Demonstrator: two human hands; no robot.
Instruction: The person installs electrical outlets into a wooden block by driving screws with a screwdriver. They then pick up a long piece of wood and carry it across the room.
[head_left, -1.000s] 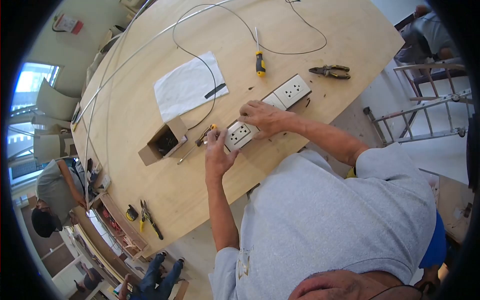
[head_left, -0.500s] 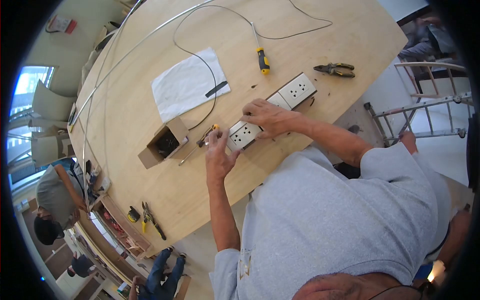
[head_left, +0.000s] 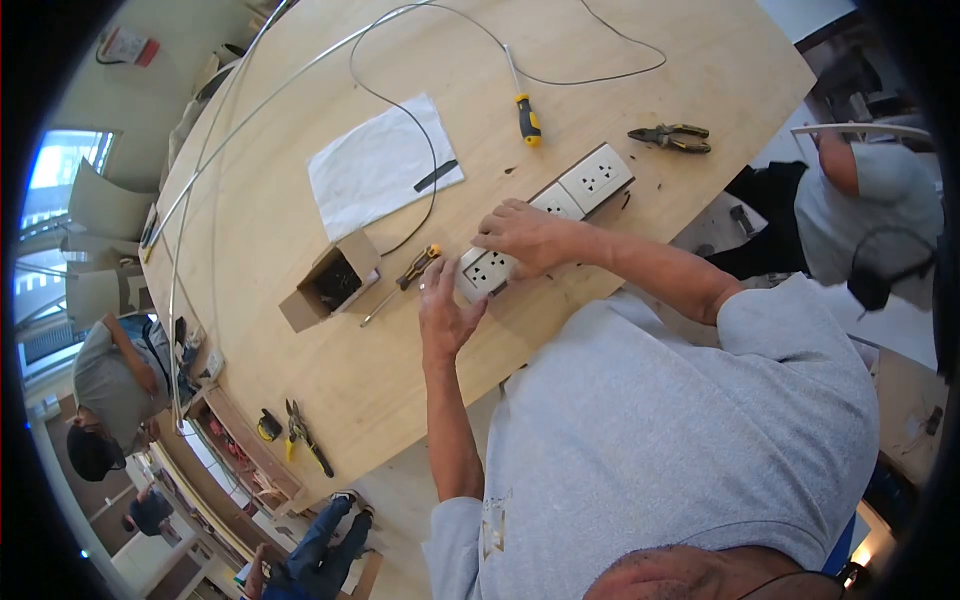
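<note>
A long white socket strip (head_left: 597, 175) with a brown base lies diagonally near the table's front edge. My right hand (head_left: 530, 235) is wrapped over its middle, fingers on the far side and thumb on the near side, hiding part of the sockets. At the strip's lower left end, my left hand (head_left: 447, 312) has thumb and fingers around the corner. Just beyond those fingers lies a yellow-and-black screwdriver (head_left: 418, 267), its shaft pointing toward an open cardboard box (head_left: 320, 297) with dark contents.
On the table (head_left: 590, 90) lie a white sheet (head_left: 370, 185), a second screwdriver (head_left: 528, 120), pliers (head_left: 670, 138), a thin cable (head_left: 432, 150), cutters (head_left: 305, 440) and a tape measure (head_left: 269, 425). Other people stand at left; another person (head_left: 870, 210) is at right.
My left fingers have shifted slightly, showing more of the screwdriver handle. My right hand has moved a little left along the strip. A person has come into view at right.
</note>
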